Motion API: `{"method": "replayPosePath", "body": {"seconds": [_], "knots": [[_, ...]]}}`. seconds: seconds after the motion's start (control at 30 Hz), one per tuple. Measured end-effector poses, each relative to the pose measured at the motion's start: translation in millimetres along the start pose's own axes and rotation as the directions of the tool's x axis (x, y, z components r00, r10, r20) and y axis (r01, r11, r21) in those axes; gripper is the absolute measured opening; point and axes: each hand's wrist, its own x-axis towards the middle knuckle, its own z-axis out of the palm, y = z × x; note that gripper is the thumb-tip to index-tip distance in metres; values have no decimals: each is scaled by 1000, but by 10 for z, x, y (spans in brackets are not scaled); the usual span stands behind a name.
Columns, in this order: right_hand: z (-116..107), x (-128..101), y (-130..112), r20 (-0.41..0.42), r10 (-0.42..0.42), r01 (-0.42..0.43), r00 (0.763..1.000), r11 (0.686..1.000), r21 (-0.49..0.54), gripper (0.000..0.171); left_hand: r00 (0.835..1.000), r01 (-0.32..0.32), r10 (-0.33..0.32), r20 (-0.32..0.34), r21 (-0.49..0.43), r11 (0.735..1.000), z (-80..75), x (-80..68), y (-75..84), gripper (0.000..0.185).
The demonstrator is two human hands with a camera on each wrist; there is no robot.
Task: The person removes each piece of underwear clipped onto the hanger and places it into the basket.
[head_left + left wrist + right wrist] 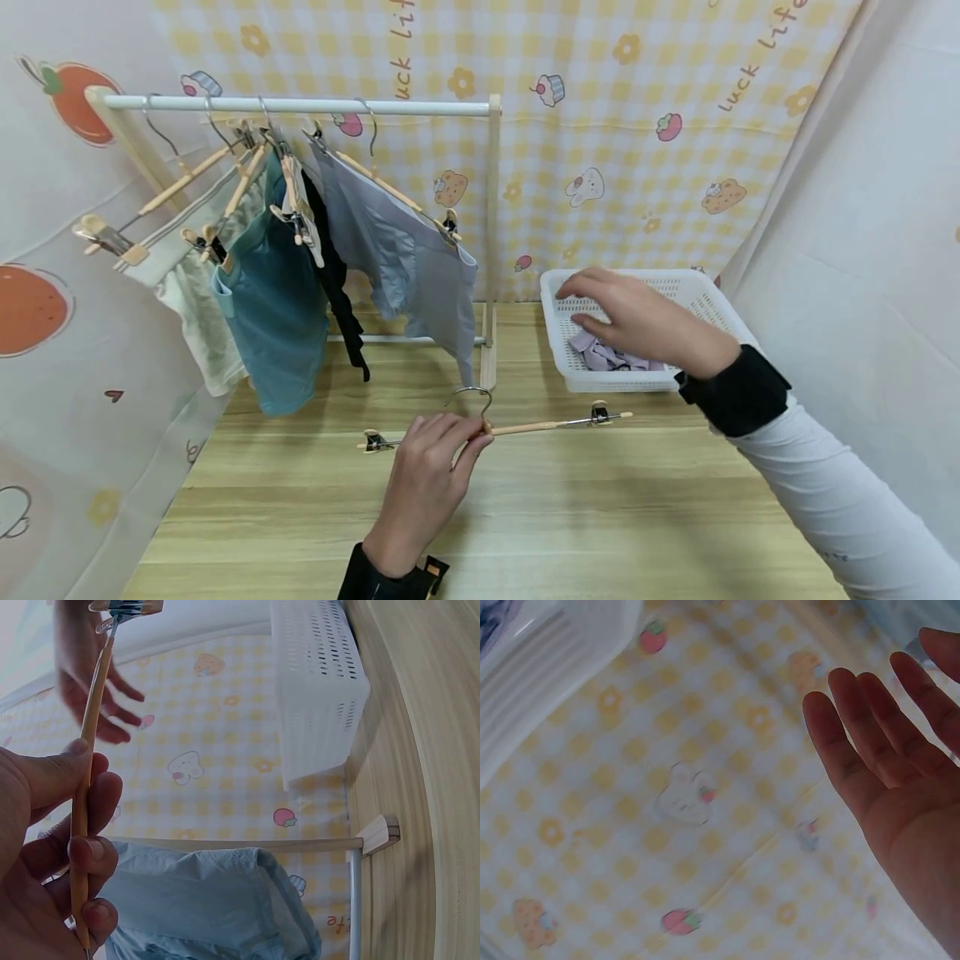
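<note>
Hovering o/ wht basket [618, 383] w/ crumpled lilac cloth [603, 357]: R hand [641, 317].

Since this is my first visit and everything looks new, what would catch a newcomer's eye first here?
Probably the clothes rack on the left of the head view, where a teal garment stands out among the hanging clothes. Front and centre, the left hand holds a bare clip hanger. To the right, the right hand appears over a white basket with lilac cloth inside.
</note>
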Motion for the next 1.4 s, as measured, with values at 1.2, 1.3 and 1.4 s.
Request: {"method": "replayPosePath", "body": {"seconds": [1.2,1.3,1.4], "knots": [[715,-211,-727,66,-318,316,946,948,47,11,998,69,-69,-8,36,997,-10,28,13,12],[709,-205,-719,63,-327,323,943,945,58,13,998,66,-65,-23,15,998,-11,27,15,14],[686,-209,-709,74,-318,314,945,947,64,13,997,77,-77,-30,-10,997,-24,26,20,21]]}}
